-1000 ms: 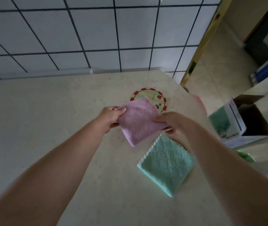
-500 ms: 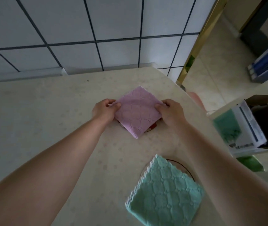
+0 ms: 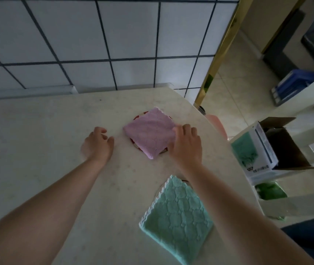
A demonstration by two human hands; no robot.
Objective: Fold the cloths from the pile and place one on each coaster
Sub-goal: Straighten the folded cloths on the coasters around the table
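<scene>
The pink cloth (image 3: 149,132) lies folded on its coaster (image 3: 136,145). Your left hand (image 3: 98,143) hangs relaxed, empty; right fingers (image 3: 178,131) touch its edge. Square it centrally, then release.

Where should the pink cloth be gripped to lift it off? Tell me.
Judging by how it lies, pinch the pink cloth at its right corner, coming from the right: that corner is free, beside the right hand, and the folded layers meet there.

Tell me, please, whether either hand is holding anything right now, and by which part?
The left hand holds nothing. The right hand touches the pink cloth at its right corner; a grip cannot be told.
</scene>
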